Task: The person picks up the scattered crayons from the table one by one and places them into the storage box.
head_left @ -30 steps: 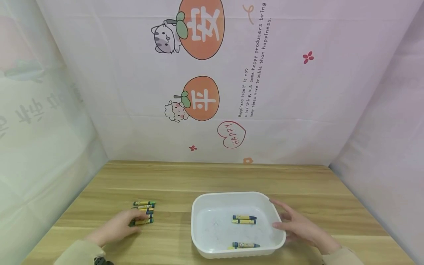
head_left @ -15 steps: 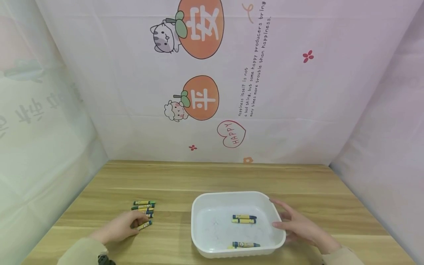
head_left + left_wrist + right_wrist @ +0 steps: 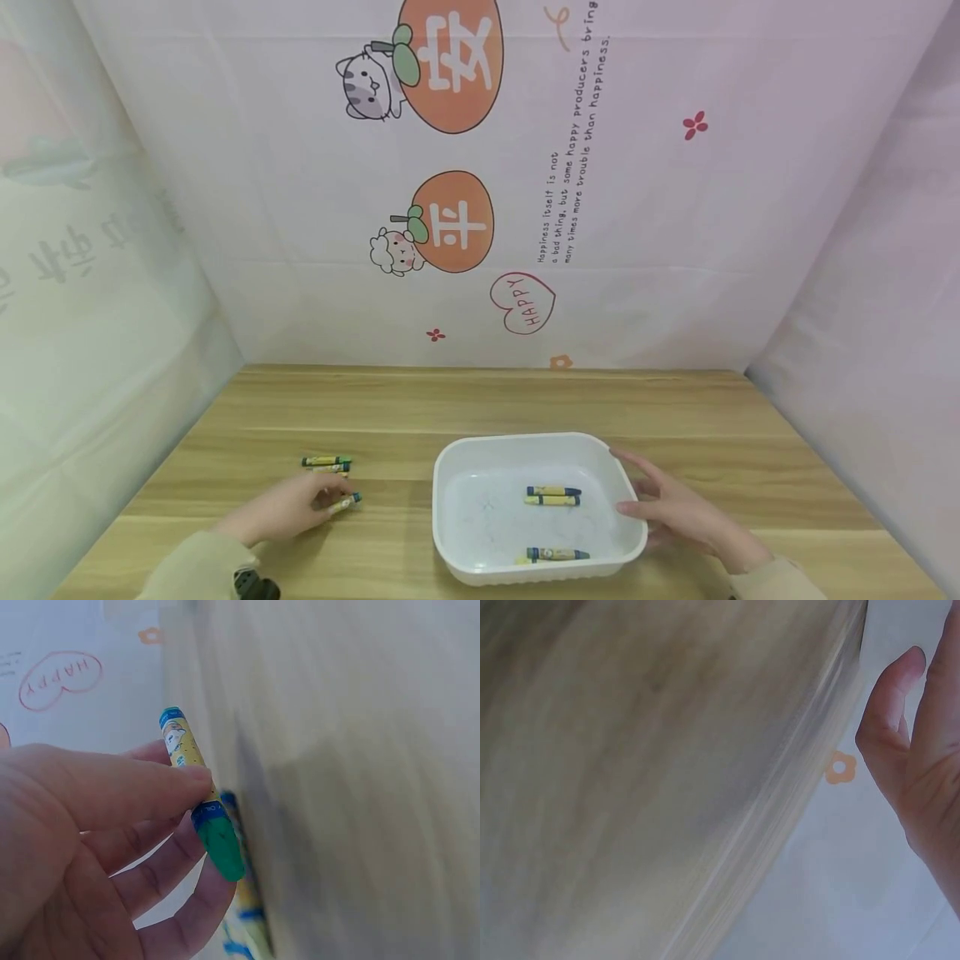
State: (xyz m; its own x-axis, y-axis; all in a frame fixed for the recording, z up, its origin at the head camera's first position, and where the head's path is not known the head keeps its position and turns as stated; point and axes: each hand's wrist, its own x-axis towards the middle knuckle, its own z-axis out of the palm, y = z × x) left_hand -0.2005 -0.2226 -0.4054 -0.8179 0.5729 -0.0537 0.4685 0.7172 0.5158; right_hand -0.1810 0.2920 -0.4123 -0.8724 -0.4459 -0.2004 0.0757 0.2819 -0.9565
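Note:
My left hand (image 3: 288, 508) pinches a green crayon (image 3: 219, 840) with a yellow wrapper between thumb and fingers. In the head view this crayon is held just above the wooden table, its blue-green end pointing right. Behind the hand lie several crayons (image 3: 326, 460) in a row, partly covered by the fingers; some also show blurred below the held one in the left wrist view. My right hand (image 3: 678, 512) grips the right rim of a white plastic box (image 3: 487, 467), thumb over the edge and other fingers outside. The right wrist view shows only part of that hand.
Inside the box, two crayons (image 3: 552, 502) lie side by side mid-floor, and others (image 3: 558, 554) rest by the near wall. Wooden tabletop (image 3: 390, 533) separates the left hand from the box. White printed cloth (image 3: 645, 275) encloses the table's back and sides.
My left hand has drawn the nearest crayon out of the row, lifted it and shifted slightly right with it. The right hand and the box have stayed in place.

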